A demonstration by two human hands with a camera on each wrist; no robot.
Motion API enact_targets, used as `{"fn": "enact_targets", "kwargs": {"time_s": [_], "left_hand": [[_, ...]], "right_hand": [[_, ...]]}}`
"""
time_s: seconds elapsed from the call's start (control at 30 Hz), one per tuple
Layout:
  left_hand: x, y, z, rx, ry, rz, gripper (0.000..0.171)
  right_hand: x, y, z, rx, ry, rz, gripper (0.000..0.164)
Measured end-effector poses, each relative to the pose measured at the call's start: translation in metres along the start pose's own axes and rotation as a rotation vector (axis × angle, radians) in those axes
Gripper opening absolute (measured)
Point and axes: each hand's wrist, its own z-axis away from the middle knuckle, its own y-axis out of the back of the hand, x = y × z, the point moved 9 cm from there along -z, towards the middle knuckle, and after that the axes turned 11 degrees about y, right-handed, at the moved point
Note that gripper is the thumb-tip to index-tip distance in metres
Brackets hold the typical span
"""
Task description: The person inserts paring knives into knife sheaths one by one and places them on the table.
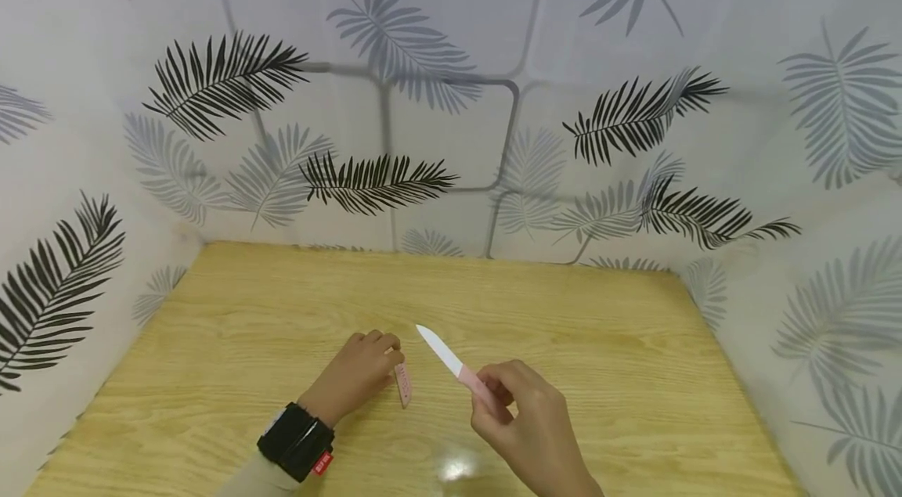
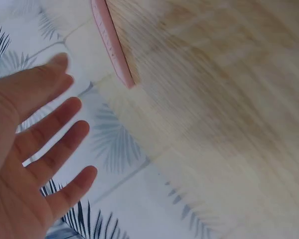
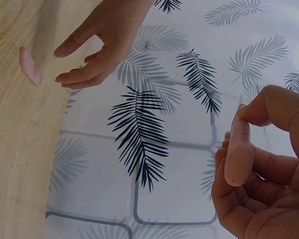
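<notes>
My right hand [image 1: 532, 411] grips a small knife [image 1: 440, 350] by its pink handle, its white blade bare and pointing up and to the left. In the right wrist view, thumb and fingers hold the handle [image 3: 239, 159], whose butt end faces the camera. On the table lies a pink blade sheath [image 1: 402, 387] with small markings. Close by it is my left hand [image 1: 365, 372], holding nothing. The left wrist view shows that hand's fingers [image 2: 60, 152] spread and loosely bent, apart from the sheath [image 2: 111, 45].
A light wood-grain table [image 1: 282, 301] spreads beneath both hands. Behind it and along both sides hangs white cloth [image 1: 451, 129] with grey and black leaf prints. A black strapped device [image 1: 296, 441] with a red tag sits on the left wrist.
</notes>
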Motion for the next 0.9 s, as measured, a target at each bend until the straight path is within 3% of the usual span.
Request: {"fn": "enact_targets", "kwargs": {"time_s": [0.17, 0.4, 0.77, 0.9], "left_hand": [[0.007, -0.007, -0.009, -0.003, -0.031, -0.083, 0.016], [0.010, -0.010, -0.013, -0.038, -0.052, -0.056, 0.019], [0.013, -0.026, -0.012, -0.083, -0.057, -0.091, 0.004], [0.013, -0.029, -0.012, -0.093, -0.041, -0.081, 0.006]], "right_hand": [[-0.001, 0.000, 0.000, 0.012, 0.022, -0.015, 0.026], [-0.004, 0.003, -0.002, 0.045, 0.079, 0.000, 0.029], [-0.003, 0.003, 0.002, 0.003, 0.036, 0.007, 0.028], [-0.002, 0.002, 0.004, -0.008, 0.028, 0.008, 0.028]]}}
